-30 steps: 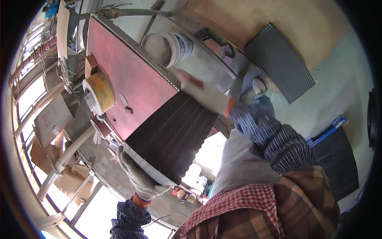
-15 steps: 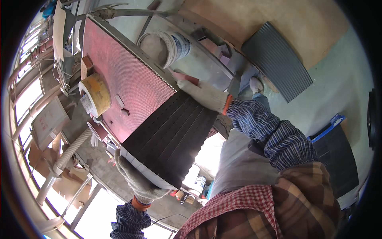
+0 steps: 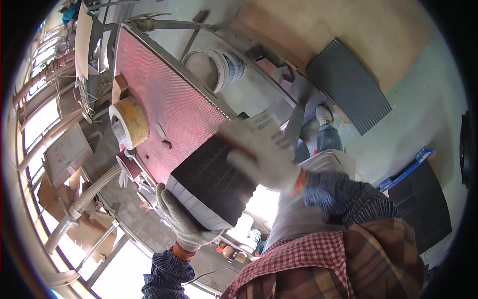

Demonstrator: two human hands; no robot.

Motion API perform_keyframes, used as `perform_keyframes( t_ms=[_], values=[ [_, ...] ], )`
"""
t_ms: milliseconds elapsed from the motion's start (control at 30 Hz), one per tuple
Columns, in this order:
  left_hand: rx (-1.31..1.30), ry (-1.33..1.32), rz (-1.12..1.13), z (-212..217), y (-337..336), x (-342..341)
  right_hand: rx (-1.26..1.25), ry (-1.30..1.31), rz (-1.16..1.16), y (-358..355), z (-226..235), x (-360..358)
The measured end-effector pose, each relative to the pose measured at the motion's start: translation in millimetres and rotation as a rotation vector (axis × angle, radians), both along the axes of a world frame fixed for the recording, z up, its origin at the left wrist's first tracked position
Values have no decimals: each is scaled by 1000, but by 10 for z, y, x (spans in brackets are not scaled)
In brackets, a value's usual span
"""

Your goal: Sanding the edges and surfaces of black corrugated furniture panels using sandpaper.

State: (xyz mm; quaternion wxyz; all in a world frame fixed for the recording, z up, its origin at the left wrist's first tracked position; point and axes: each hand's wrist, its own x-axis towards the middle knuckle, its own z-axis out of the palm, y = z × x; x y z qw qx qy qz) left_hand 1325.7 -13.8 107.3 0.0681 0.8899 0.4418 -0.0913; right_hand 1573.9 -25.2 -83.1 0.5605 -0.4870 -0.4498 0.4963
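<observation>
A black piece (image 3: 211,174), marked with parallel lines and dark slots, lies across the near end of a red mesh-topped table (image 3: 169,84). Whether it is one panel or several strips, I cannot tell. Along its pale end my left hand (image 3: 186,222), in a grey-white knit glove, grips it with the fingers against the edge. My right hand (image 3: 266,154), in a light glove with orange cuff, is smeared by motion over the other end. Its fingers are closed round a thin reddish-brown block (image 3: 239,147), mostly hidden by the glove.
A tape roll (image 3: 130,122), a brown block (image 3: 119,88) and small dark bits (image 3: 163,135) sit on the table. Beyond its edge stands a white bucket (image 3: 224,69). A ribbed grey sheet (image 3: 348,84) and a blue-edged black panel (image 3: 418,199) lie to the right.
My right hand has swung from the black piece's far edge back over it, toward me, with the brown block. The black piece now shows more pale end and wider slots.
</observation>
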Motion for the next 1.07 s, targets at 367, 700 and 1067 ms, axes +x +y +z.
perform_keyframes(
  t_ms=[367, 700, 1067],
  values=[
    [39, 28, -17, -33, 22, -8, -49, 56, 28, 128, -148, 225],
    [44, -21, -18, -48, 7, 19, -289, 522, 166, 187, -109, 317],
    [13, -76, -1, -69, 30, -13, 427, 501, 123, 517, 348, -71]
  ],
)
